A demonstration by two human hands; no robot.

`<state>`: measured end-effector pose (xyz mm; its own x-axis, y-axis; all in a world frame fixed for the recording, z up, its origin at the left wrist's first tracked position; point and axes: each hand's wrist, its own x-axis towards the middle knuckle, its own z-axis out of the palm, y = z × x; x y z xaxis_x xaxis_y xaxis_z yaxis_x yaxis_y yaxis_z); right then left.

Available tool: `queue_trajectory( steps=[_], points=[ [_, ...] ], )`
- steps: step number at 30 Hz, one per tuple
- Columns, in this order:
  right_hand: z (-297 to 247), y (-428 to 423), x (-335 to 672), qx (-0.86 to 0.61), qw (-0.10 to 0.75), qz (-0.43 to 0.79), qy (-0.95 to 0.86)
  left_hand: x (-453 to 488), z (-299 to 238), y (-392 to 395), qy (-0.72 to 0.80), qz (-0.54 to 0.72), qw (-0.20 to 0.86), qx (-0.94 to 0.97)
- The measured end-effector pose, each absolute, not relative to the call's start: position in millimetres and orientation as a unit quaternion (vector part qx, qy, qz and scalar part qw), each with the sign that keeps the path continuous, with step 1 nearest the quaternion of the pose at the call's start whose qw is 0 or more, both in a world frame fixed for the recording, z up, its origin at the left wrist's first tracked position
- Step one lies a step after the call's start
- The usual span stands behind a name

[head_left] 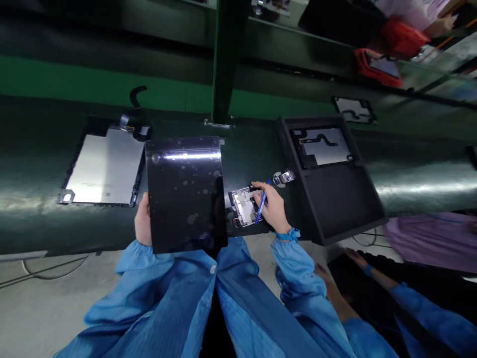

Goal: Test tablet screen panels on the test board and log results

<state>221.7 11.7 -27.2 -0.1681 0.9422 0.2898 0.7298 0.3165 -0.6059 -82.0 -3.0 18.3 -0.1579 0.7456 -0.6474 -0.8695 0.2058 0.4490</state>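
My left hand [143,221] grips the left edge of a glossy black screen panel [186,209], tilted up with specks and a bright light reflection on it. Most of the fingers are hidden behind the panel. Just right of the panel lies a small opened electronic device [244,205] with silvery parts and thin red wires at its lower left. My right hand [274,206] rests over its right side, with thumb and index finger near its top edge. A slim blue pen-like tool [262,205] is held in that hand. A blue band circles the right wrist.
A silver-backed display panel [106,166] lies at left. A black divided tray [345,204] at right has another panel [326,144] in its rear compartment. A shiny metal piece [283,177] sits beside it. A green post [225,64] rises behind. Another person's arm [376,276] is at lower right.
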Motion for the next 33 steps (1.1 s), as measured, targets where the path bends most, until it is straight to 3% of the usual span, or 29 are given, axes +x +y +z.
queue_trajectory(
  steps=[5, 9, 14, 20, 25, 30, 33],
  points=[
    [-14, -11, 211, -0.635, 0.363, 0.148, -0.666, -85, 20, -3, 0.423, 0.584, 0.688, -0.073],
    [8, -31, 187, -0.512, 0.428, 0.108, -0.736, -82, 20, -7, 0.399, 0.547, 0.735, -0.026],
    [21, -39, 155, -0.403, 0.382, 0.049, -0.83, -71, 21, -14, 0.433, 0.576, 0.693, 0.012],
    [35, -38, 127, -0.32, 0.37, 0.068, -0.87, -66, 28, -21, 0.395, 0.507, 0.764, 0.052],
    [35, -46, 144, -0.386, 0.424, 0.066, -0.816, -69, 26, -23, 0.413, 0.51, 0.752, 0.054],
    [31, -48, 158, -0.412, 0.427, 0.053, -0.803, -71, 22, -24, 0.416, 0.541, 0.728, 0.065],
    [45, -39, 158, -0.461, 0.54, 0.045, -0.703, -72, 21, -25, 0.427, 0.536, 0.725, 0.061]
  ],
)
